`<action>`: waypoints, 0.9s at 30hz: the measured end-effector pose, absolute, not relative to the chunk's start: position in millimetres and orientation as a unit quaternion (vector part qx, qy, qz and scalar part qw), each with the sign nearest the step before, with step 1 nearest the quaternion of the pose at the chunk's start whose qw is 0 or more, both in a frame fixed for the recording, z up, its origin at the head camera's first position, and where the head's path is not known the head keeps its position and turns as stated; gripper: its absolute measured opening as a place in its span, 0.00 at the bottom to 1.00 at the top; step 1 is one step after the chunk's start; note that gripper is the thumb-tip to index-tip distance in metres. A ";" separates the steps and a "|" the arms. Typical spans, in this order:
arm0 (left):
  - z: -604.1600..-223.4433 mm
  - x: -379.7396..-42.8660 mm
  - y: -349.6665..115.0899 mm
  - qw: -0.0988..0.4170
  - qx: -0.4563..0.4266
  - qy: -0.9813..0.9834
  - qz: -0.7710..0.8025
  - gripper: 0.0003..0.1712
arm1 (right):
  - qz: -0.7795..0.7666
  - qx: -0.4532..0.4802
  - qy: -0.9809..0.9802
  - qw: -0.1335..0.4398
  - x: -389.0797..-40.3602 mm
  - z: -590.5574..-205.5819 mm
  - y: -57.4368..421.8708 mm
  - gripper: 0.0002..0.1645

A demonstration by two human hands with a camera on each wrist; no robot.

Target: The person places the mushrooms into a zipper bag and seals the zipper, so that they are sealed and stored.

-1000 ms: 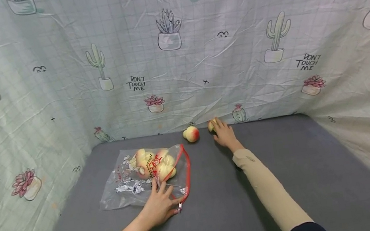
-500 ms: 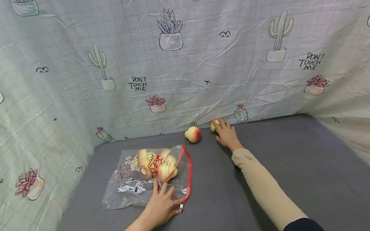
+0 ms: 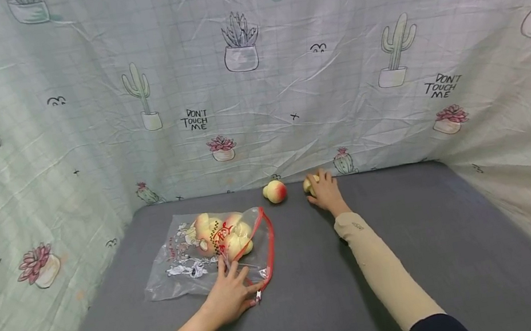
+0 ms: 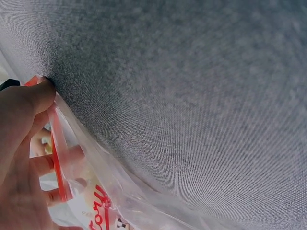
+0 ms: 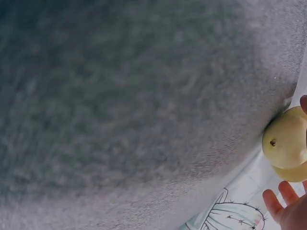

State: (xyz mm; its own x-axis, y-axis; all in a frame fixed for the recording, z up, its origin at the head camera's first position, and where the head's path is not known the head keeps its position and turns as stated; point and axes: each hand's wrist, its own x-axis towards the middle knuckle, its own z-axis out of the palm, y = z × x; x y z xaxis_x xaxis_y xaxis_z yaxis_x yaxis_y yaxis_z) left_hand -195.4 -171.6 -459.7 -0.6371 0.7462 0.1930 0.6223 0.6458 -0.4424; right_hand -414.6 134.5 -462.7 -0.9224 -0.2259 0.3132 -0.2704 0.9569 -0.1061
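A clear plastic zip bag [image 3: 159,283] with a red edge lies on the left part of the grey table, holding several yellow-and-red pears [image 3: 236,242]. My left hand [image 3: 229,295] is at its mouth; in the left wrist view the thumb [image 4: 45,93] pinches the red edge [image 4: 56,153], with other fingers behind the film. Near the back edge, my right hand [image 3: 326,193] grips a pear [image 3: 307,185]. The right wrist view has that pear [image 5: 285,141] between thumb and fingers, its dimple facing the camera. Another pear [image 3: 275,191] rests on the table between bag and right hand.
A pale curtain [image 3: 255,103] printed with cacti hangs close behind the grey table [image 3: 441,253] and along both sides. The right hand is near the curtain's foot.
My right hand has drawn its pear slightly nearer and rightward from the back edge, its fingers curling further round it. The left hand and bag stay put.
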 end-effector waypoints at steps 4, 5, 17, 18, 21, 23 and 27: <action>-459.8 -195.7 -171.8 0.178 -0.387 -0.890 0.164 0.24 | 0.076 0.147 -0.975 0.147 -411.9 -463.3 137.5 0.39; -460.3 -196.1 -171.9 0.180 -0.388 -0.889 0.163 0.24 | 0.077 0.151 -0.975 0.145 -411.1 -463.8 138.1 0.39; -461.1 -195.7 -172.0 0.210 -0.395 -0.879 0.164 0.25 | 0.029 0.179 -0.978 0.107 -401.9 -456.0 141.5 0.43; -461.3 -195.7 -172.0 0.212 -0.396 -0.878 0.164 0.25 | 0.026 0.180 -0.978 0.100 -401.4 -455.3 142.1 0.44; -461.3 -195.7 -172.3 0.210 -0.396 -0.879 0.163 0.25 | 0.017 0.183 -0.979 0.085 -400.3 -453.9 143.4 0.45; -460.9 -195.5 -172.6 0.202 -0.393 -0.882 0.164 0.25 | 0.017 0.189 -0.978 0.085 -400.2 -452.9 143.7 0.45; -460.2 -195.5 -172.5 0.186 -0.388 -0.888 0.165 0.25 | 0.018 0.199 -0.975 0.092 -400.6 -451.3 144.6 0.44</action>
